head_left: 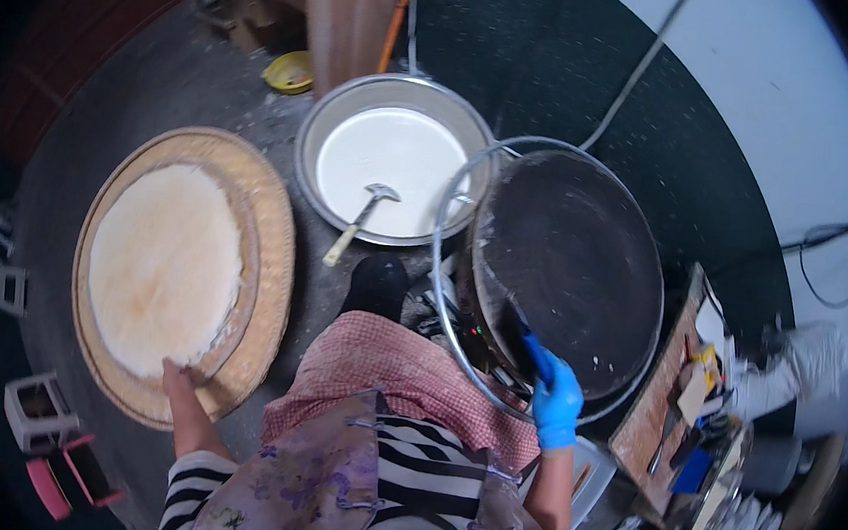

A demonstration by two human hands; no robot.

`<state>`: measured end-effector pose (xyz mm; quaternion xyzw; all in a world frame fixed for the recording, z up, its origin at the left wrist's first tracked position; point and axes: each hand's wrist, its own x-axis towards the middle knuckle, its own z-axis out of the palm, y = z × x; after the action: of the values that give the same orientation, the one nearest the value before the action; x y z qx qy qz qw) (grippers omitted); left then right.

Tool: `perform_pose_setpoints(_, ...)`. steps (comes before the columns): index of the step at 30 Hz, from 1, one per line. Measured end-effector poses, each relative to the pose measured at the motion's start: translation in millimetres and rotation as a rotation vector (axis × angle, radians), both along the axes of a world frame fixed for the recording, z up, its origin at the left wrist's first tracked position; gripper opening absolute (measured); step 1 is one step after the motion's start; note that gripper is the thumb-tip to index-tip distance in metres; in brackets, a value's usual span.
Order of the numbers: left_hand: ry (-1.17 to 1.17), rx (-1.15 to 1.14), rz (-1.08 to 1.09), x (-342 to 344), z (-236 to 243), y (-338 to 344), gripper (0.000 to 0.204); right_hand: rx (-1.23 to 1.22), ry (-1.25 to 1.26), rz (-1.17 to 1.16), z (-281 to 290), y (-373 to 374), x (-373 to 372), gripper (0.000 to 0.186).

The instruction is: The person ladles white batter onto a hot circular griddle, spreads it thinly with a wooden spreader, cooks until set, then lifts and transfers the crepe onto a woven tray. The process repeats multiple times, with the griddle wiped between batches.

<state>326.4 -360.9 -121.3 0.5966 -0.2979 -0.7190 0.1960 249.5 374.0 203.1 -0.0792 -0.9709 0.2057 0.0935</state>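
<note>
On the left, a thin round flatbread (pixel 166 255) lies on top of a stack on a round woven tray (pixel 267 293). My bare left hand (pixel 179 379) is at its near edge, fingers drawn together on the rim; the fingertips are small and partly hidden. My right hand (pixel 558 405), in a blue glove, is closed round a blue-handled scraper (pixel 528 341). Its dark blade, somewhat blurred, is at the near left edge of a round black griddle (pixel 573 267). A few pale crumbs dot the griddle's surface.
A metal basin (pixel 311 161) of white batter (pixel 378 152) stands ahead, a ladle (pixel 353 222) leaning over its rim. Around the griddle runs a metal ring (pixel 438 236). A cluttered board (pixel 656 423) is at right; small stools (pixel 39 409) stand at lower left.
</note>
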Motion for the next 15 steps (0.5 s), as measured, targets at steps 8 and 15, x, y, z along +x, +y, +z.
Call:
perform_pose_setpoints(8,-1.036,-0.789,0.059,-50,73,76,0.051,0.034,-0.123,0.339,-10,-49,-77,0.035)
perform_pose_setpoints(15,-0.136,-1.391,-0.573,-170,91,225,0.045,0.039,0.026,0.087,-36,-28,-236,0.014)
